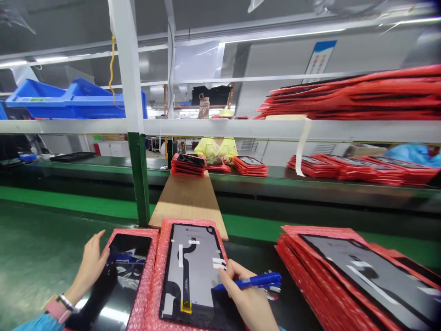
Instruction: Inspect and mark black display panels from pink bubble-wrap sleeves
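Observation:
My right hand (253, 296) grips a blue pen (257, 280), its tip over the lower part of a tablet screen panel (203, 262). That panel lies grey back up, with a dark flex cable and white tape strips, on a pink bubble-wrap bag (156, 280). My left hand (90, 262), fingers apart, rests at the left edge of a glossy black screen (126, 276) lying face up on another pink bubble-wrap sheet (146, 294). A bracelet and a pink watch are on the left wrist.
A tall stack of red bags (292, 271) topped by a panel stands at right. A wooden board (188, 197) bridges to the far bench, where a person in yellow (216, 147) sits behind more stacks. A green post (138, 179) and a shelf with blue bins (69, 99) stand ahead.

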{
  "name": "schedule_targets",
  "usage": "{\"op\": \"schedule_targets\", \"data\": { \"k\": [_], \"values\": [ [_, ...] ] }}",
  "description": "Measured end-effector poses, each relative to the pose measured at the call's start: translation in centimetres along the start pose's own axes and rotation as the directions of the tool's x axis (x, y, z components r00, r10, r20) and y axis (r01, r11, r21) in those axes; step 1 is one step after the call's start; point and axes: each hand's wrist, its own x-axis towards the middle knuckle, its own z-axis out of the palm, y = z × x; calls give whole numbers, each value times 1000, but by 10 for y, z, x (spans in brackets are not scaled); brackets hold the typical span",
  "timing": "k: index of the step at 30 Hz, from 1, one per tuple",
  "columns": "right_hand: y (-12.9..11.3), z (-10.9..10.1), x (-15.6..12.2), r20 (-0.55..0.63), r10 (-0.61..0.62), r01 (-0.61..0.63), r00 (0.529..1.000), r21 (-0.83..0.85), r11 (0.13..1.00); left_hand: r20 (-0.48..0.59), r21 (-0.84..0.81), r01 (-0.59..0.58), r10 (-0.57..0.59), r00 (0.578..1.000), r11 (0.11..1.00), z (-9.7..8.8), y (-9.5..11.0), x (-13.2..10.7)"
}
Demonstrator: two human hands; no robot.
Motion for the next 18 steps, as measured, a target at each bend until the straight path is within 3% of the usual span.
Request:
{"op": "schedule_targets", "data": {
  "k": [4,7,12,18],
  "values": [
    [-2,2,-2,-30,2,-2,1000,4,1000,191,-64,-14,26,981,998,30,28,-37],
    [-2,3,-3,-55,10,-8,998,21,1000,377,-127,80,-27,926,989,58,47,-63],
    [4,2,-1,-89,47,-38,995,102,994,610,-112,345,-209,764,932,87,69,-74],
    [13,4,6,-41,123,-107,991,277,955,695,77,527,-424,580,847,98,82,-45]
  ]
}}
